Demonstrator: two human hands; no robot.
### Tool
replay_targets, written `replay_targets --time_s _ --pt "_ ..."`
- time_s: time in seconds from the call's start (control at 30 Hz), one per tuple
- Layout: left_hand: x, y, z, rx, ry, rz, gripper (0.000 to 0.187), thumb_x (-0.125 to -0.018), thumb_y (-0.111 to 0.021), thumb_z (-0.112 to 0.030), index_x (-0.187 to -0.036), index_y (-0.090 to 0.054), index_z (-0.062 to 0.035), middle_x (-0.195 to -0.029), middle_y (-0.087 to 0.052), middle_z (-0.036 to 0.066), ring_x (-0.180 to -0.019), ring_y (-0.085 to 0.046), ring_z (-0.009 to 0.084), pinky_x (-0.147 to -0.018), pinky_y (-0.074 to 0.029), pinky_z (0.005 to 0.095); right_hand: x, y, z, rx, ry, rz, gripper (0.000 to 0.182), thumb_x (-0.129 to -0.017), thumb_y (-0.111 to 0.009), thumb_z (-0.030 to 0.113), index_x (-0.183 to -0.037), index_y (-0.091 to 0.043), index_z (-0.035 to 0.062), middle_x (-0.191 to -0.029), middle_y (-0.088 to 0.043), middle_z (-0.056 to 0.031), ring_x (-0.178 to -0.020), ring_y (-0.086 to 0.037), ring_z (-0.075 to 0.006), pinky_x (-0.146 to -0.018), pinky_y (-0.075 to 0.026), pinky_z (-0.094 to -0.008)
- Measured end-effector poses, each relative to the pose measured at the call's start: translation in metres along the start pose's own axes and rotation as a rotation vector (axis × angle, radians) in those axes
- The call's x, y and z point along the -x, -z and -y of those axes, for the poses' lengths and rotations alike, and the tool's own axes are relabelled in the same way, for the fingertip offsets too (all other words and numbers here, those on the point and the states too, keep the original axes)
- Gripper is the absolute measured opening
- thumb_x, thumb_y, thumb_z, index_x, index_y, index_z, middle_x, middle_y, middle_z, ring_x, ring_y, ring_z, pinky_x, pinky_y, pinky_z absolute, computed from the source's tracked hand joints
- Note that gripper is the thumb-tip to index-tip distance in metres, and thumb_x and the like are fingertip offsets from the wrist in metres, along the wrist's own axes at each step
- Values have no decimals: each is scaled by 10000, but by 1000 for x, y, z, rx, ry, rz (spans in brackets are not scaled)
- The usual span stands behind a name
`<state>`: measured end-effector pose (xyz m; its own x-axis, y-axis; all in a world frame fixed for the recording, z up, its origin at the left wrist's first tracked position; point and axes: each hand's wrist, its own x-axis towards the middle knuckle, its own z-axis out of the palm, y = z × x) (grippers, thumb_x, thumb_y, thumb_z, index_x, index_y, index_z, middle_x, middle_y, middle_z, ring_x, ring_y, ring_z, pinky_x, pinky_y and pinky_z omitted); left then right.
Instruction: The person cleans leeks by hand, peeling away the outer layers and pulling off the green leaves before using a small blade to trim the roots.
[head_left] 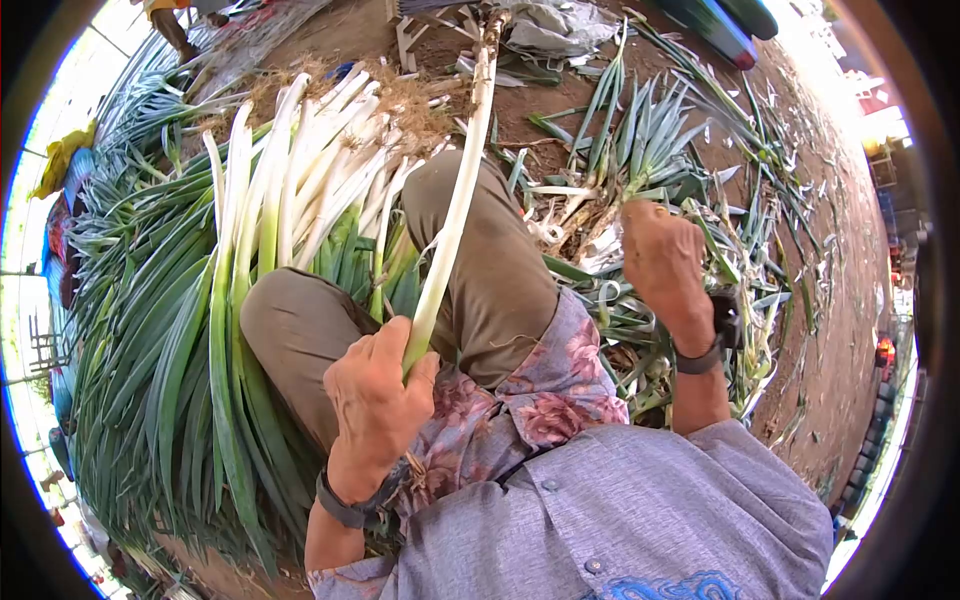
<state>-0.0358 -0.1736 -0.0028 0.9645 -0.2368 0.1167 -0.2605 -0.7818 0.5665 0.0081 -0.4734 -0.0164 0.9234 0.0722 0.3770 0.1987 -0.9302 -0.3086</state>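
My left hand [380,395] is wrapped round the green end of one long leek [460,205], whose white stalk rises between my knees to a brown root end at the top. My right hand [662,262] is raised over the right side, its fingers curled closed; whether anything is in them is hidden. To the left lies a big pile of leeks [150,330], with white stalks [330,150] and hairy roots pointing away from me. Loose leaves and peelings [610,250] lie beneath and around my right hand.
A wooden stool [405,35] stands at the top beside crumpled plastic sheeting [560,28]. Bare soil [820,300] with scattered scraps stretches along the right. Another person's leg [175,35] shows at the top left. A yellow bag [62,160] lies at the left edge.
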Motion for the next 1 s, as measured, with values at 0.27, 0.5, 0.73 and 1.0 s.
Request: replay_targets --time_s 0.27,0.5,0.73,1.0 --pt "18 -9 -29 -676 -306 -88 208 -850 -588 -79 -996 -554 65 -704 -542 101 -560 -517 209 -419 -392 310 -2 -37 83 -1013 -56 219 301 -880 -677 284 -761 -574 27 -505 -563 -39 -400 -513 -76 -328 -382 -231" --pt "15 8 -30 9 89 270 243 -779 -662 -110 -970 -601 27 -757 -619 192 -661 -598 378 -592 -469 409 5 -36 97 -990 -128 226 229 -935 -560 140 -762 -511 -2 -487 -543 -95 -397 -577 -184 -347 -401 -311" --pt "0 13 -29 212 243 384 192 -765 -668 -96 -942 -615 -44 -713 -618 204 -666 -588 409 -600 -454 410 13 -52 93 -785 79 -15 170 -822 -630 47 -764 -471 33 -571 -482 -160 -502 -510 -370 -438 -356 -436" --pt "-7 -6 -22 428 222 233 172 -792 -655 -50 -961 -642 -23 -647 -601 148 -527 -573 192 -523 -430 317 26 -11 98 -801 547 75 213 -693 -656 77 -777 -463 45 -703 -472 -85 -566 -524 -274 -425 -371 -396"
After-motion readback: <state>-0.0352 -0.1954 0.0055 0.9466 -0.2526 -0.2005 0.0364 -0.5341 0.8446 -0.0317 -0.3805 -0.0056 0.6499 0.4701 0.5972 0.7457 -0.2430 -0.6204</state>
